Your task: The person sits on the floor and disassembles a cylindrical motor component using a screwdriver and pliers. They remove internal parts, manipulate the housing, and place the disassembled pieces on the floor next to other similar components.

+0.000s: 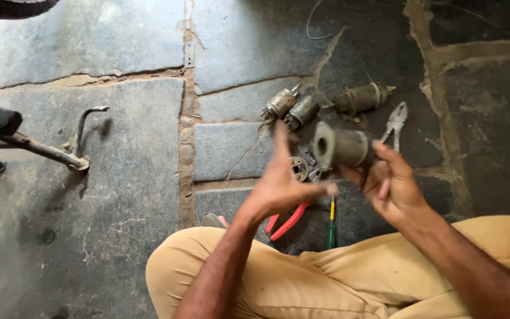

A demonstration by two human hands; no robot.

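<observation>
Above floor: motor cyl. [345, 147] in rt hand [394, 189] (firm grip)

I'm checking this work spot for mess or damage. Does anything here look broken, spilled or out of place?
Nothing looks spilled. The right hand holds a grimy cylindrical housing; the open left hand is beside it. Similar worn cylinders and small loose parts lie scattered on the cracked stone floor among the pliers.

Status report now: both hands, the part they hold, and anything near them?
Right hand grips grey metal cylinder. Left hand open, beside it, holding nothing. Red-handled pliers and screwdriver on floor below.
</observation>
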